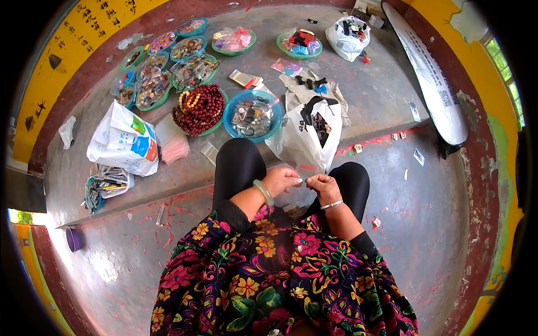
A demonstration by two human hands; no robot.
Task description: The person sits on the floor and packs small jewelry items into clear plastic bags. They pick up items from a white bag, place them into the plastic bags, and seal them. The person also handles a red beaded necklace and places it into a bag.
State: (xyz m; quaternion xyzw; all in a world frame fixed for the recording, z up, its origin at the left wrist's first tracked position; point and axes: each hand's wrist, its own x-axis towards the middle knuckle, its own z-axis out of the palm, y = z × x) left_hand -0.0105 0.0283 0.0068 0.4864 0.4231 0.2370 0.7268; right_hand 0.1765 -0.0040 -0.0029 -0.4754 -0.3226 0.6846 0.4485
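Both hands pinched narrow at one small pale piece [304, 181], fingertips nearly meeting; too small to identify. Left hand [283, 179] wears a pale green bangle, right hand [323, 187] a silver one. Piece sits between the knees, just this side of an open white plastic bag [319, 155]. Left of that bag: blue basin [226, 116] of packaged trinkets, then dark red bead strands [205, 117]. Further left, printed white carrier bag [112, 131]. Purple bucket [73, 239] on lower floor.

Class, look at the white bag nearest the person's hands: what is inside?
In the white bag, dark, jumbled pieces show at the opening; anything deeper is covered and cannot be made out.
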